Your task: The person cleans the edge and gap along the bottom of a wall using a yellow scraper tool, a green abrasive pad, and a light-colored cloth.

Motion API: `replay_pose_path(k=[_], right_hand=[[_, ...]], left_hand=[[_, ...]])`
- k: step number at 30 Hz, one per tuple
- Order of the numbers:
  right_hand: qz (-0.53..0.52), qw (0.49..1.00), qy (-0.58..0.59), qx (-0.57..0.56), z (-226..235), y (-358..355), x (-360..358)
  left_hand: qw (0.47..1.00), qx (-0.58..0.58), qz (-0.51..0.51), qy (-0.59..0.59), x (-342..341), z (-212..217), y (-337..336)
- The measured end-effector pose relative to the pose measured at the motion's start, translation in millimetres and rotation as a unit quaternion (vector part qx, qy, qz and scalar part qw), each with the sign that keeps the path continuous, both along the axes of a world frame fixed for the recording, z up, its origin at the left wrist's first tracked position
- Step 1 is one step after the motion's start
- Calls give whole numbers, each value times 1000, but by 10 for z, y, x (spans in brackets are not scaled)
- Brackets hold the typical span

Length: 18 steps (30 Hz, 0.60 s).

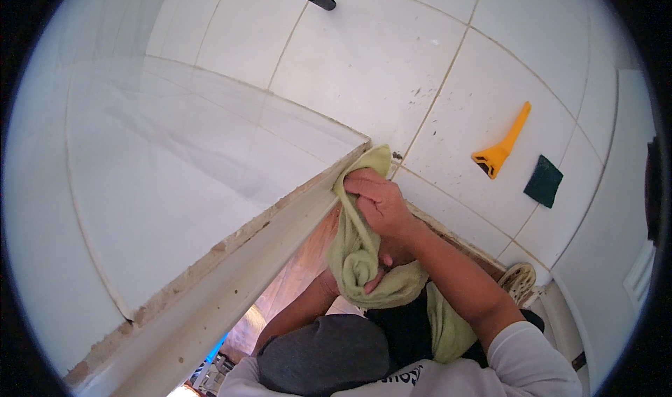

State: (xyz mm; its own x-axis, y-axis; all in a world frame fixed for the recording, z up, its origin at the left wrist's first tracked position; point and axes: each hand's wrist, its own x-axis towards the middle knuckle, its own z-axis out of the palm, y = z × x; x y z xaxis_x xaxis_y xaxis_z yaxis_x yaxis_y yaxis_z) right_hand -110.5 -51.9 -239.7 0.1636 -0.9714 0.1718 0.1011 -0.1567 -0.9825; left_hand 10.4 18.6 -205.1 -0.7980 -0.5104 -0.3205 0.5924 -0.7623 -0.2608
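Note:
A light green cloth (358,239) hangs bunched and twisted at the corner of a pale ledge (259,278) with a chipped edge. My right hand (381,202) grips its upper part, fingers curled, pressing it near the ledge's far end. Lower down, my left hand (374,279) is closed round the bunched cloth. Only some of its fingers show past the folds; the rest is hidden. More green fabric (448,327) hangs beside my right forearm.
On the white tiled floor (357,61) to the right lie a yellow scraper (502,145) and a dark green scouring pad (544,181). A grey pole with a black tip (322,0) reaches in at the top. Small dark specks dot the tiles. A white panel (609,208) stands at far right.

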Motion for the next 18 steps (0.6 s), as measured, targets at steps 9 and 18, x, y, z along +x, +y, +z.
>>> replay_pose_path(k=[9, 18], right_hand=[[-23, 988, 151, -21, -262, -91, 47], [-33, 979, 194, -60, -56, -72, -20]], left_hand=[[967, -6, -29, -253, 194, -336, 184], [969, 6, -44, -242, 160, -375, 188]])
